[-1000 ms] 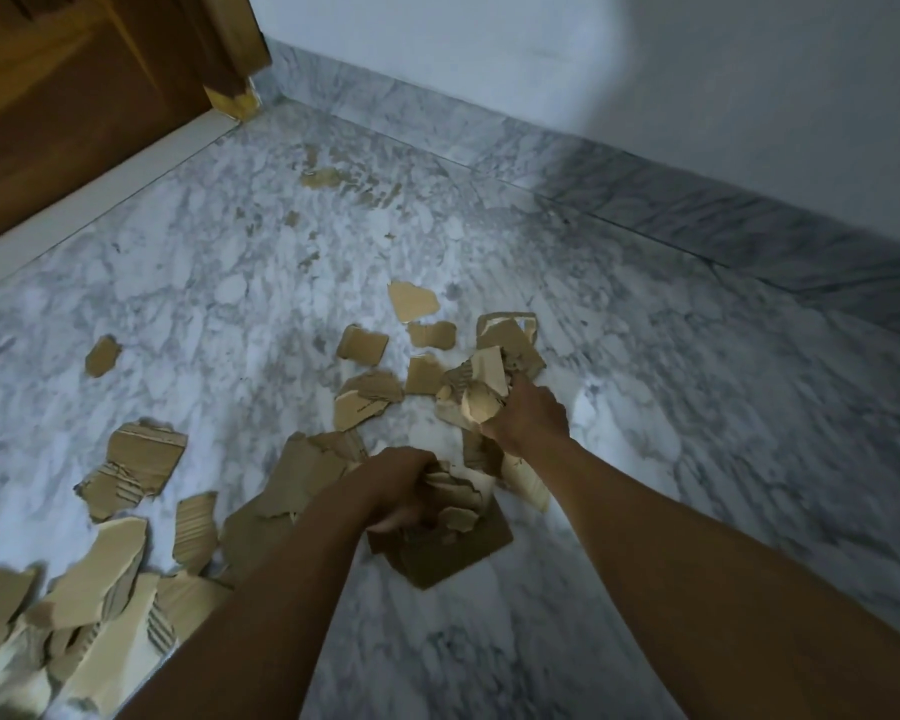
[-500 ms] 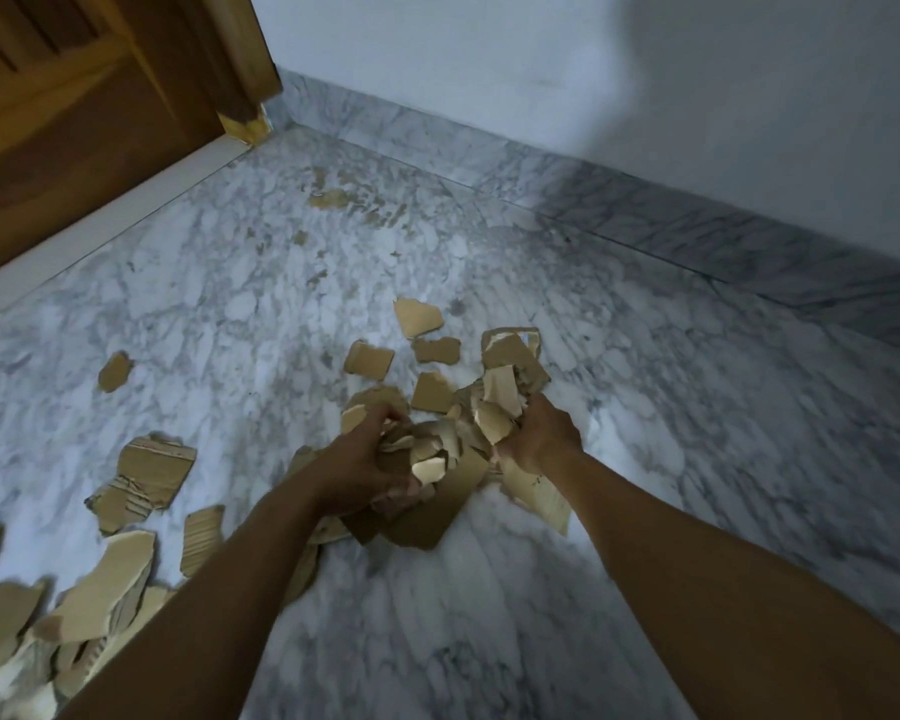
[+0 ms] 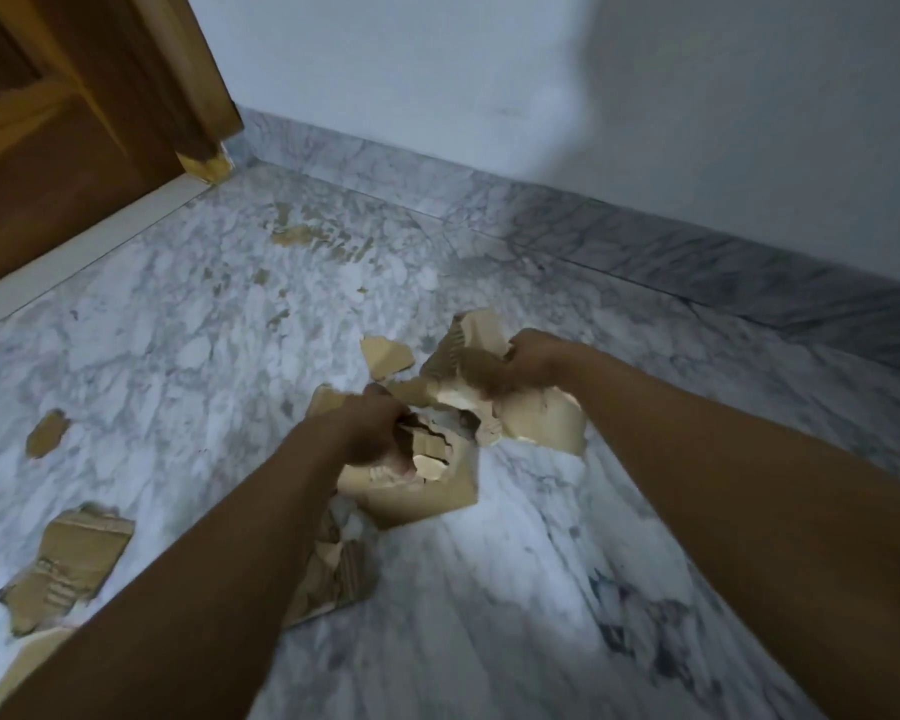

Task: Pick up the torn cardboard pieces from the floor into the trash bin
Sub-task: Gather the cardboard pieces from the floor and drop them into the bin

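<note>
Floor (image 3: pixel 515 615) of grey-veined marble fills the shot, with one pale wall (image 3: pixel 489 70) running from 12 to 2 o'clock and one wooden door (image 3: pixel 74 122) up at 10. Two bare arms reach in from 6 o'clock, and both are loaded!

Dead centre, the left hand (image 3: pixel 370 433) has its fingers curled round a bundle of torn cardboard pieces (image 3: pixel 417 491). There's a big flat sheet underneath and smaller scraps crumpled on top, too jumbled to count. At 1 o'clock from it, the right hand (image 3: pixel 536 363) grips a second bundle (image 3: pixel 536 426), corrugated edges poking up and one broad piece hanging below the fist. The two bundles meet between the hands.

Down on the marble, one large torn piece (image 3: pixel 68 563) lies at 8 o'clock. A heap (image 3: pixel 333 574) sits under the left forearm, its count hidden. One corner piece (image 3: pixel 22 662) is at 7 and one light scrap (image 3: pixel 385 356) lies just beside the right hand's load at 12. One small scrap (image 3: pixel 47 433) is out alone at 9.
</note>
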A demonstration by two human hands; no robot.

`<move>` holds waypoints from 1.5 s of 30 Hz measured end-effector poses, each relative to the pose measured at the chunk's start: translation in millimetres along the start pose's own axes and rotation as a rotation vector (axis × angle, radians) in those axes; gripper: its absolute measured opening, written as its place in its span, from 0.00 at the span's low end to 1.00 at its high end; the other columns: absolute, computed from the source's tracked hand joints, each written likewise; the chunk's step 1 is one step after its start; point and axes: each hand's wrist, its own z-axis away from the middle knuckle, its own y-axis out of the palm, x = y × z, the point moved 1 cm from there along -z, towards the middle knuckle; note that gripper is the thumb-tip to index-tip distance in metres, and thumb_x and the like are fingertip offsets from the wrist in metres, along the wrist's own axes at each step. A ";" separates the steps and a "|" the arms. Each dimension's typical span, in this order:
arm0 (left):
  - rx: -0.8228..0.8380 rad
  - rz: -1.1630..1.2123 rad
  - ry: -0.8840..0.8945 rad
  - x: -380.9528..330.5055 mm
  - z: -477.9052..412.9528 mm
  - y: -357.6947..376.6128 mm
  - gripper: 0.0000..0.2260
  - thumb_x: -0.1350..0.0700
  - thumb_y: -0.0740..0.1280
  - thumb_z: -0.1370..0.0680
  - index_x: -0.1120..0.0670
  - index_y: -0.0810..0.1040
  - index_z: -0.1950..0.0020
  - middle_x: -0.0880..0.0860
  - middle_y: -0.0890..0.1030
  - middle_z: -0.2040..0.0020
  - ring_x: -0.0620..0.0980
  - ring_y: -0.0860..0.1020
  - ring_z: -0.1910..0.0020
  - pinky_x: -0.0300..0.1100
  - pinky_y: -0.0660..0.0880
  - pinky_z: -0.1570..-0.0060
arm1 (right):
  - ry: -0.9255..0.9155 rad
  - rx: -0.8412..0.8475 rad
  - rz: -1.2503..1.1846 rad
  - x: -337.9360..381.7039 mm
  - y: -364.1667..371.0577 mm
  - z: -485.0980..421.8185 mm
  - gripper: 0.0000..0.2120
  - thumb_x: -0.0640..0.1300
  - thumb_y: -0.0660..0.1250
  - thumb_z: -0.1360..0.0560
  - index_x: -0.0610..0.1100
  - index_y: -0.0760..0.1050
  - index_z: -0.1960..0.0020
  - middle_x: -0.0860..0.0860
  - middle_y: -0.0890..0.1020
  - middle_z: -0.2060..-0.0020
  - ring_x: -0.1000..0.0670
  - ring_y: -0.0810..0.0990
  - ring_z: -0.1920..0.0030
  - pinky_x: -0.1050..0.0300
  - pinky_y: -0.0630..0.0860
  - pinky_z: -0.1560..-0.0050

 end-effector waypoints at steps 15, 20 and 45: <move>-0.050 -0.096 0.060 -12.0 -12.9 26.8 0.28 0.46 0.80 0.38 0.49 0.74 0.42 0.52 0.76 0.44 0.53 0.76 0.47 0.45 0.76 0.49 | 0.067 -0.072 0.022 -26.9 55.0 -10.0 0.44 0.54 0.81 0.35 0.52 0.61 0.26 0.43 0.57 0.31 0.39 0.74 0.38 0.49 0.76 0.44; -0.078 -0.042 0.066 -6.8 -6.4 31.4 0.26 0.45 0.79 0.38 0.48 0.73 0.44 0.50 0.78 0.46 0.50 0.75 0.51 0.43 0.73 0.54 | 0.096 -0.180 -0.216 -41.9 67.2 6.9 0.43 0.50 0.83 0.37 0.49 0.60 0.32 0.43 0.61 0.35 0.46 0.73 0.50 0.54 0.72 0.55; -0.264 0.776 0.233 -105.2 80.7 -30.2 0.19 0.46 0.77 0.39 0.46 0.79 0.50 0.46 0.83 0.54 0.48 0.82 0.54 0.42 0.78 0.57 | 0.000 -0.679 -1.119 -92.5 -31.4 203.0 0.22 0.40 0.77 0.28 0.44 0.77 0.35 0.49 0.85 0.47 0.49 0.85 0.49 0.52 0.83 0.49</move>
